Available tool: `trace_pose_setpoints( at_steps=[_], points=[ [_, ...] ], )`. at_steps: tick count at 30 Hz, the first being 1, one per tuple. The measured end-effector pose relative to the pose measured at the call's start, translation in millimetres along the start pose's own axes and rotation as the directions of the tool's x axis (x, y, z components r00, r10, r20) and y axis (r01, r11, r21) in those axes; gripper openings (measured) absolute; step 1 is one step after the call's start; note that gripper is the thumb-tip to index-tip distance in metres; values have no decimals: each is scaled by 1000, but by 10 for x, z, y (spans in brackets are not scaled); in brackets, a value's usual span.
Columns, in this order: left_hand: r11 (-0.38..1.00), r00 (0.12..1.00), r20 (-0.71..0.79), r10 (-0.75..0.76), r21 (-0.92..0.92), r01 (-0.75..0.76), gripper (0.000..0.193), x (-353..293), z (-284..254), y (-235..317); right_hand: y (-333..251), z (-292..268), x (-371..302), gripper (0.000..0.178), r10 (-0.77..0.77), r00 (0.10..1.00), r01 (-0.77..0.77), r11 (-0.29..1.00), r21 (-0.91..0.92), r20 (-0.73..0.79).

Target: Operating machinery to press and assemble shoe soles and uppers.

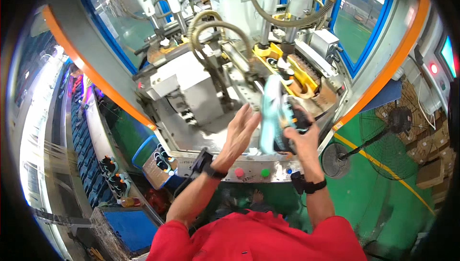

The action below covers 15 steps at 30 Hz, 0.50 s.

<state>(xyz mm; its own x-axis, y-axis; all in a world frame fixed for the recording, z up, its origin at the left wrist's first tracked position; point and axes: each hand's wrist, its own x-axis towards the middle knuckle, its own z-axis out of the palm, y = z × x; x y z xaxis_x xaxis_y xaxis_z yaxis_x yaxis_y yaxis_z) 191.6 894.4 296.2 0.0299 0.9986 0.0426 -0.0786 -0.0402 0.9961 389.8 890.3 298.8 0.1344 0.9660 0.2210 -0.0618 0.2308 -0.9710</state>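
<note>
"Where do we have the shoe (271, 117)?"

"We hold it, pale blue and dark, in front of the machine's yellow fixture (302, 75). The fingers of our right hand (305, 139) are clamped on it."

"And our left hand (237, 134)?"

"Its fingers are straight and grip nothing; if they touch the shoe, we cannot tell."

"How far are we?"

"Picking up is done, we judge; setting down is left. If the machine's work on it is finished, we cannot see."

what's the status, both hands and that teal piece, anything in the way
Right hand gripping blurred teal-and-black piece. Left hand open beside it, contact unclear. Nothing evident blocking either hand.
</note>
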Motion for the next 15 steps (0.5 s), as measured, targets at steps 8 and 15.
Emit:
trace_pose_setpoints(
  at_steps=[8, 15],
  points=[
    [830, 986, -166, -12, 548, 103, 65, 2112, 545, -1035, -36, -996, 312, 62, -59, 919, 4, 990, -140, -390],
    [684, 875, -481, -51, 621, 382, 83, 2821, 13, -1796, -93, -898, 471, 58, -78, 913, -70, 938, -340, -401]
  ],
)
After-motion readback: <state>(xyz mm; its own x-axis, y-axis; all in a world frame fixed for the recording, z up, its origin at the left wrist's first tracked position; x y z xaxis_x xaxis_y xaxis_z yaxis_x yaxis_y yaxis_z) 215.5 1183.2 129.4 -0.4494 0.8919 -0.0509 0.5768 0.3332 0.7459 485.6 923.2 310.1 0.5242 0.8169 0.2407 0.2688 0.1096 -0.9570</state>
